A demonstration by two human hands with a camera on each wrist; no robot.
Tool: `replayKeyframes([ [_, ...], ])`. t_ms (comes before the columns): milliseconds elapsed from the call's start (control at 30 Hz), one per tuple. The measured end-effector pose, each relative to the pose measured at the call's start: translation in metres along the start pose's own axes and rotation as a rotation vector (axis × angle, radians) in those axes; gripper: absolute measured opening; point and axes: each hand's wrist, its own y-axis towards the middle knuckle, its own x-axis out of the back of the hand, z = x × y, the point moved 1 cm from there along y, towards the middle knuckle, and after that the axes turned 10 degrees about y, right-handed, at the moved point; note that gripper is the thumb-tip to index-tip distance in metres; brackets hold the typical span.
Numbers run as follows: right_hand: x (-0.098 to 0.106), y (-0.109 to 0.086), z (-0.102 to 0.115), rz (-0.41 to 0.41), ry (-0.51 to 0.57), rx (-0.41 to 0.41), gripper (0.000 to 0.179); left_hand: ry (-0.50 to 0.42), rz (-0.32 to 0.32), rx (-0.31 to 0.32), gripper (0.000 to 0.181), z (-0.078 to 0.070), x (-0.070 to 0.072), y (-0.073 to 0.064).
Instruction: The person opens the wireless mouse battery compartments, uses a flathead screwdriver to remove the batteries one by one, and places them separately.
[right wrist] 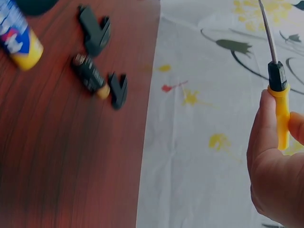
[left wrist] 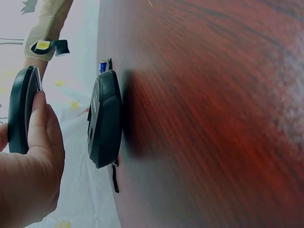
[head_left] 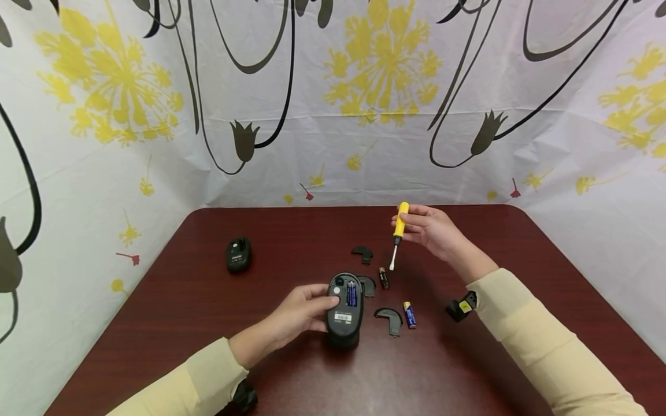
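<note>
My left hand (head_left: 302,312) grips a black computer mouse (head_left: 344,323), its underside facing up and its battery slot uncovered with blue batteries (head_left: 351,294) inside. In the left wrist view, a second mouse (left wrist: 105,121) lies on the table beneath the held one. Raised over the far right of the table, my right hand (head_left: 432,231) holds a screwdriver (head_left: 400,225) by its yellow handle, the metal tip pointing down and away from the mouse. Close below that tip lies a dark battery (head_left: 384,278); a blue-and-yellow battery (head_left: 409,315) is nearer to me.
Three curved battery covers are spread right of the held mouse: one at the back (head_left: 362,254), one partly behind the mouse (head_left: 368,286), one nearer (head_left: 390,318). Another mouse (head_left: 239,255) lies underside up at the left. A patterned cloth (head_left: 322,138) hangs behind the dark red table (head_left: 182,323).
</note>
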Motion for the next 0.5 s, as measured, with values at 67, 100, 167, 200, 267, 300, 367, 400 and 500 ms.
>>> replayKeyframes([
  [67, 0.008, -0.002, 0.001, -0.019, -0.012, -0.005, 0.038, 0.004, -0.006, 0.007, 0.049, 0.0, 0.0, 0.0],
  [100, 0.012, -0.003, 0.002, -0.03, -0.011, -0.007, 0.036, 0.004, -0.007, 0.011, 0.049, 0.0, 0.0, 0.0],
  [167, 0.022, -0.005, 0.004, -0.048, -0.004, -0.012, 0.033, 0.003, -0.011, 0.016, 0.049, 0.0, 0.0, 0.0],
  [200, 0.026, -0.005, 0.004, -0.057, 0.001, -0.015, 0.031, 0.002, -0.013, 0.018, 0.049, 0.001, 0.0, 0.0],
  [267, 0.035, -0.007, 0.006, -0.079, 0.016, -0.023, 0.03, 0.0, -0.015, 0.019, 0.048, 0.001, 0.001, 0.0],
  [300, 0.04, -0.007, 0.007, -0.089, 0.021, -0.026, 0.03, -0.002, -0.014, 0.016, 0.048, 0.002, 0.001, 0.001],
  [367, 0.049, -0.007, 0.009, -0.109, 0.016, -0.031, 0.031, -0.004, -0.019, 0.014, 0.047, 0.002, 0.002, 0.001],
  [400, 0.053, -0.007, 0.01, -0.117, 0.008, -0.033, 0.033, -0.006, -0.021, 0.014, 0.047, 0.002, 0.003, 0.001],
  [500, 0.066, -0.007, 0.011, -0.141, -0.022, -0.04, 0.037, -0.011, -0.023, 0.015, 0.047, 0.003, 0.004, 0.002],
])
